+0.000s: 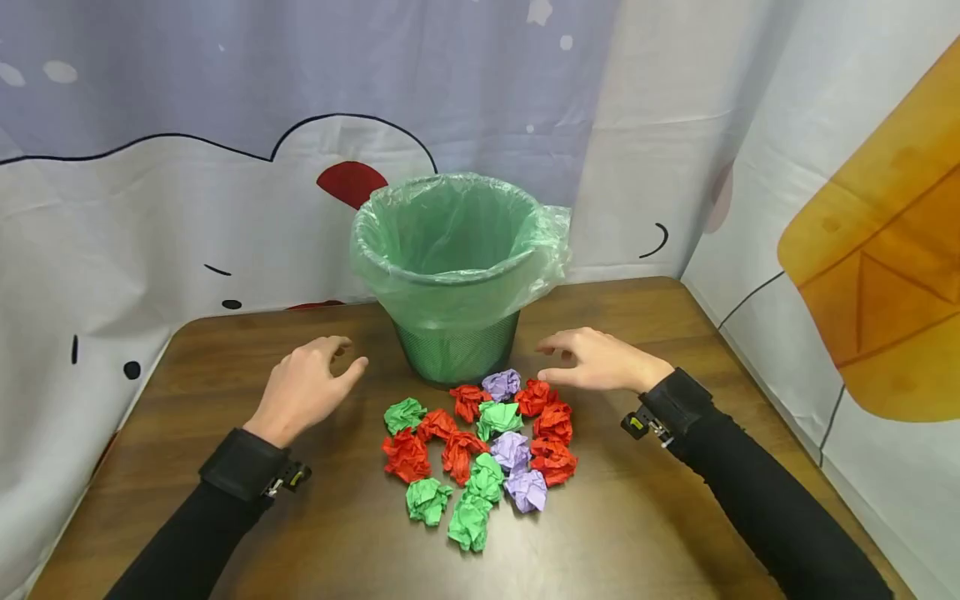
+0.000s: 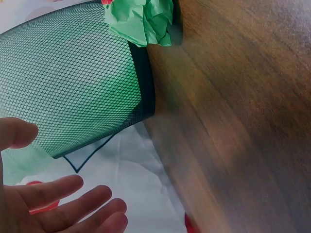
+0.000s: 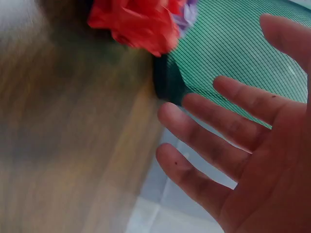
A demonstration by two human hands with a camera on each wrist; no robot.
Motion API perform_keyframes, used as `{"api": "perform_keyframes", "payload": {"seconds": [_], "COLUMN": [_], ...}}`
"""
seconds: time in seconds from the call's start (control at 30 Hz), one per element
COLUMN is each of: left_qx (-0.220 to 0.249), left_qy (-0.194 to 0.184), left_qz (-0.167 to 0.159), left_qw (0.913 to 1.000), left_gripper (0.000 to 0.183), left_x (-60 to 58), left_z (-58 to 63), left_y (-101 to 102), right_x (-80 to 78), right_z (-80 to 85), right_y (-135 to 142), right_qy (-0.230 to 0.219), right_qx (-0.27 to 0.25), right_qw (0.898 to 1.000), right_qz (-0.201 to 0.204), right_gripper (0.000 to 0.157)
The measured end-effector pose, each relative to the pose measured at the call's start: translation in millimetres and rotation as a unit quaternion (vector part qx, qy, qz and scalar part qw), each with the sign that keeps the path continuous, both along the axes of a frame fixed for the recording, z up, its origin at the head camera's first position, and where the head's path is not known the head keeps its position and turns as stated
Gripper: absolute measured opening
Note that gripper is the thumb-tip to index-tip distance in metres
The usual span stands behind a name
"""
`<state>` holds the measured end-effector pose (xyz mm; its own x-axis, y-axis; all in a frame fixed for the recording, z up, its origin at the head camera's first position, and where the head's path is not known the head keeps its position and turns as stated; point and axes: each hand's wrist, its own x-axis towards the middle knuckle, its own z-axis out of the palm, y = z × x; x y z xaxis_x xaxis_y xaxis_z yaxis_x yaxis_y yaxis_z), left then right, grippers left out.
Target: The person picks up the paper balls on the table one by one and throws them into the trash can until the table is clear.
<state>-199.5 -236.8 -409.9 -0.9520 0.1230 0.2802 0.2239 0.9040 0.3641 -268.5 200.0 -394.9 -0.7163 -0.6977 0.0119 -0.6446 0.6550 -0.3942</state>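
Note:
Several crumpled paper balls in red [image 1: 406,456], green [image 1: 470,521] and purple [image 1: 527,489] lie bunched on the table. Right behind them stands a mesh wastebasket [image 1: 457,346] lined with a translucent green bag [image 1: 450,296] folded over its rim. My left hand [image 1: 303,387] hovers to the basket's left, fingers relaxed and holding nothing. On the other side my right hand [image 1: 596,360] is held with loosely extended fingers, near a red paper ball [image 1: 536,397], its grasp empty. The right wrist view shows that palm [image 3: 277,160] with its fingers spread.
The brown wooden table [image 1: 637,517] has rounded back corners. A printed curtain [image 1: 225,225] hangs behind it, and another printed sheet [image 1: 757,275] runs along the right edge. Wrist bands [image 1: 243,464] with small cameras sit on both forearms.

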Motion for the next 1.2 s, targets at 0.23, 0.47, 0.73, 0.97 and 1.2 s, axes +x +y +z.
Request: {"api": "perform_keyframes", "payload": {"seconds": [0.23, 0.47, 0.73, 0.97, 1.2], "left_qx": [-0.001, -0.003, -0.009, -0.016, -0.014], "left_qy": [0.001, -0.002, -0.006, -0.011, -0.011], "left_qz": [0.002, 0.007, 0.015, 0.013, 0.011], "left_qw": [1.0, 1.0, 0.9998, 0.9997, 0.9998], "left_gripper": [0.054, 0.053, 0.05, 0.046, 0.044], "left_x": [1.9, 1.6, 1.9, 1.4, 1.6], "left_z": [0.0, -4.3, -9.5, -13.7, -13.9], "left_y": [-1.1, -3.2, -7.3, -6.5, -5.4], "right_x": [-0.7, -0.8, 0.3, -0.3, -3.5], "right_z": [-16.0, -28.0, -32.3, -33.1, -24.7], "right_y": [-13.9, -20.4, -25.3, -22.8, -13.7], "right_qy": [-0.069, -0.097, -0.073, -0.065, -0.018], "right_qx": [0.011, 0.028, 0.044, 0.028, -0.008], "right_qw": [0.997, 0.995, 0.996, 0.997, 1.0], "right_qz": [0.024, 0.029, 0.026, 0.017, 0.012], "right_gripper": [0.059, 0.051, 0.042, 0.037, 0.033]}}
